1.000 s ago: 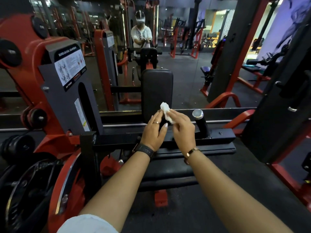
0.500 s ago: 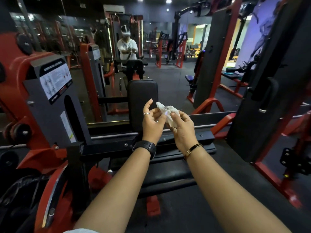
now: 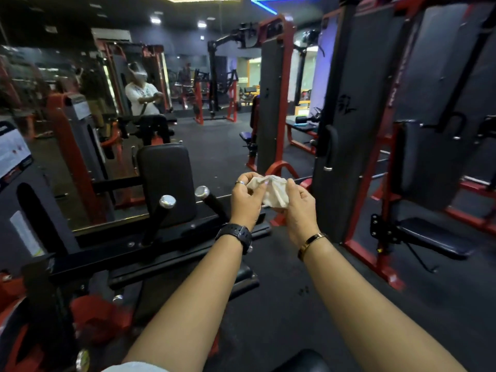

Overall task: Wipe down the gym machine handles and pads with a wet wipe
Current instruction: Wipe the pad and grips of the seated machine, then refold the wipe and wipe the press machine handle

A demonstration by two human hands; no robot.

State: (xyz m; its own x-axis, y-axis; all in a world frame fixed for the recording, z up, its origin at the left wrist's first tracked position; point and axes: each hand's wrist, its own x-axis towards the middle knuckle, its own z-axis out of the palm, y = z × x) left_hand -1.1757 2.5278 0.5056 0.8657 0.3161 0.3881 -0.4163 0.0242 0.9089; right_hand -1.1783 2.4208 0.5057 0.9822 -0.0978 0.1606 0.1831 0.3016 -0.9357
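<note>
Wet wipe (image 3: 273, 190) moved right of pad (image 3: 166, 181), pinched by left hand (image 3: 245, 202) and right hand (image 3: 300, 210), over floor (image 3: 281, 307)

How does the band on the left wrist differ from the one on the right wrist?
The watch is black and chunky; the bracelet is gold and slim. The watch circles the left wrist, the bracelet the right. Shared: the left hand and the right hand above them both grip the wet wipe.
</note>
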